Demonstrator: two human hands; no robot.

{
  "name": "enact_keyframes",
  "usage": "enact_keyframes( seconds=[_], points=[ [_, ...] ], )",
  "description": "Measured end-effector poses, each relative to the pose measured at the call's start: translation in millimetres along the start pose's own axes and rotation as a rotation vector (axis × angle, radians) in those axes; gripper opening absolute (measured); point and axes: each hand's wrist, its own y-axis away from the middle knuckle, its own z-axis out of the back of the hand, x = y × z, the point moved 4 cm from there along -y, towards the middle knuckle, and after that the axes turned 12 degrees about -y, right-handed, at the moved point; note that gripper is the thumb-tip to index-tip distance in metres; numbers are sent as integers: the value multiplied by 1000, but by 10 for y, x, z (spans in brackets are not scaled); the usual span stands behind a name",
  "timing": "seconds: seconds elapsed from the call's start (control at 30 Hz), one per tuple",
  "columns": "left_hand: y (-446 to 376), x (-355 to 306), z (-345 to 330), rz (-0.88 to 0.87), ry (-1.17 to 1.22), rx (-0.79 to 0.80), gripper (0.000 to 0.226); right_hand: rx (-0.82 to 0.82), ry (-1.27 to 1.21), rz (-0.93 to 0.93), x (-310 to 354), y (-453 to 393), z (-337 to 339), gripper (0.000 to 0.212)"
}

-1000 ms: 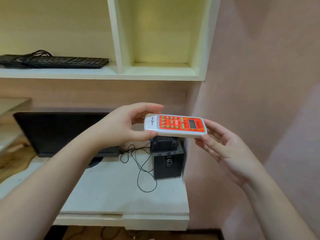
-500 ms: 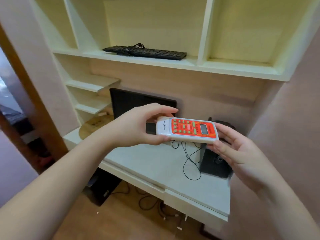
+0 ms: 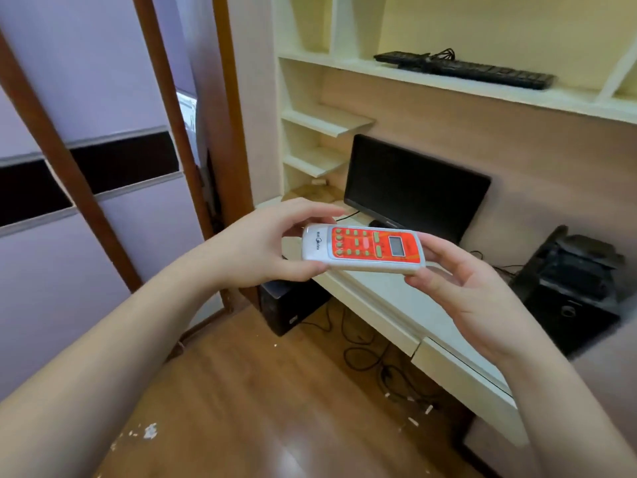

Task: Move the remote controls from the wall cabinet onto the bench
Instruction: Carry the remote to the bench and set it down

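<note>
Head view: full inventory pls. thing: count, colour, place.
remote control: 1, white with orange face, held in the air in front of the desk, between both hands
keyboard: 1, black, on the long upper shelf, its cable bundled on top
monitor: 1, black, screen dark, on the desk against the back panel
speaker: 1, black, right end of the desk
desk: 1, white, under the shelves
computer tower: 1, black, on the floor under the desk
cables: several, black, loose on the wood floor under the desk
left hand: 1, fingers closed on the remote's white end
right hand: 1, fingers on the remote's display end
</note>
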Motion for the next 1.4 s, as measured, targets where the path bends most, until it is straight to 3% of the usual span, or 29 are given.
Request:
enact_keyframes(
  seconds=[0.47,0.87,1.13,1.4],
  points=[
    [1809,666,745,420,-43,-235,63,448,-63,68,265,-279,-1912,43],
    [2521,945,926,853,-209,-389,65,861,-66,128,175,-964,-3070,48],
    [2853,819,849,1124,-276,-468,66,1170,-104,152,94,-1124,-3704,40],
    [3587,365,810,1342,-360,-553,66,1443,-113,163,116,-630,-4471,45]
  ],
)
